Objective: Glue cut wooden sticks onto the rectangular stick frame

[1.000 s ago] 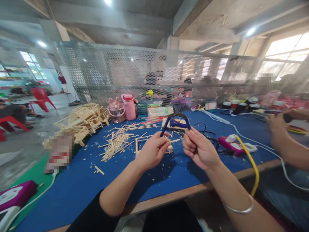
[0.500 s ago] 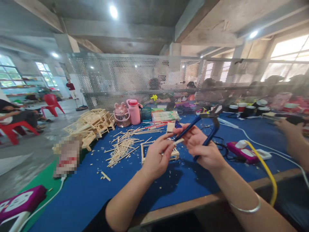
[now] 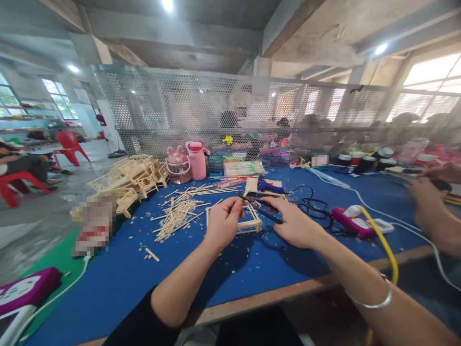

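Note:
My left hand (image 3: 224, 222) is closed in a pinch over the tabletop. The short wooden stick it held a moment ago is now mostly hidden by the fingers. My right hand (image 3: 298, 225) grips blue-handled cutting pliers (image 3: 268, 211), whose dark jaws reach the left fingertips. Beneath and behind the hands lies a small rectangular frame of wooden sticks (image 3: 254, 225). Just past it, a blue glue gun (image 3: 271, 186) rests by another small wooden piece. Loose wooden sticks (image 3: 176, 218) are heaped to the left of my left hand.
Stacked stick-built pieces (image 3: 135, 180) stand at the table's left. A pink bottle (image 3: 197, 161) and a clear pink jug (image 3: 178, 166) stand at the back before a perforated metal screen (image 3: 162, 110). On the right are a purple power strip (image 3: 355, 223), a yellow cable (image 3: 385, 240) and another person's hand (image 3: 427, 202).
The pliers have swung from raised and pointing away to lower, with jaws turned left against my left fingertips. My right hand has turned palm-down. The view has shifted slightly.

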{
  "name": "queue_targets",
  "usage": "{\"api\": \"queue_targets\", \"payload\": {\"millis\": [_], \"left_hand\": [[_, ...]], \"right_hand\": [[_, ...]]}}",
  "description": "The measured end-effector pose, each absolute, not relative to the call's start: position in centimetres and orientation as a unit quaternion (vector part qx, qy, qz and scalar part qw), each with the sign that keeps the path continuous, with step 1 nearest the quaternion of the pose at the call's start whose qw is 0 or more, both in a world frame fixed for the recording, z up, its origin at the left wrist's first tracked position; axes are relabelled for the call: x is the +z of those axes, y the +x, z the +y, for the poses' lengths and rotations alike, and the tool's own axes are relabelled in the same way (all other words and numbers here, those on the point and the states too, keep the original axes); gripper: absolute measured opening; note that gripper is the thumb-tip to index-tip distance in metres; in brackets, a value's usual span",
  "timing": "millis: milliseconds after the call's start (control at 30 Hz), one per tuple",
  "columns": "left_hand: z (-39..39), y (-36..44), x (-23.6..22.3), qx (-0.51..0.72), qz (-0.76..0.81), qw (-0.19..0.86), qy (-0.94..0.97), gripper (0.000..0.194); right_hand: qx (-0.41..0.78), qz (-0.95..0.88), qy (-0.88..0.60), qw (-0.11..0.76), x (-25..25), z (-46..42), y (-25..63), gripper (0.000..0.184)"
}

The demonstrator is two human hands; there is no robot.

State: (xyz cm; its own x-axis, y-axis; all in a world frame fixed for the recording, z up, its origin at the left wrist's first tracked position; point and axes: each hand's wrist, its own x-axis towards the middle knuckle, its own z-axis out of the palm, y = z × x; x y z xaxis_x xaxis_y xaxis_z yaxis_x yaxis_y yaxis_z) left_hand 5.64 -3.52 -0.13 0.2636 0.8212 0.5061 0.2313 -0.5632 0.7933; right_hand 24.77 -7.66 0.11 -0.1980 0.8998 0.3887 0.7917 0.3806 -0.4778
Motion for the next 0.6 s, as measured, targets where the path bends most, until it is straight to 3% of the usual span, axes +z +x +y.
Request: {"api": "queue_targets", "payload": {"millis": [600], "left_hand": [[-3.90,6.13,-0.29,0.467,0.373,0.305,0.741,0.029]], "right_hand": [[0.103,-0.770,-0.554,0.299,-0.57,-7.83,24.12,0.045]]}}
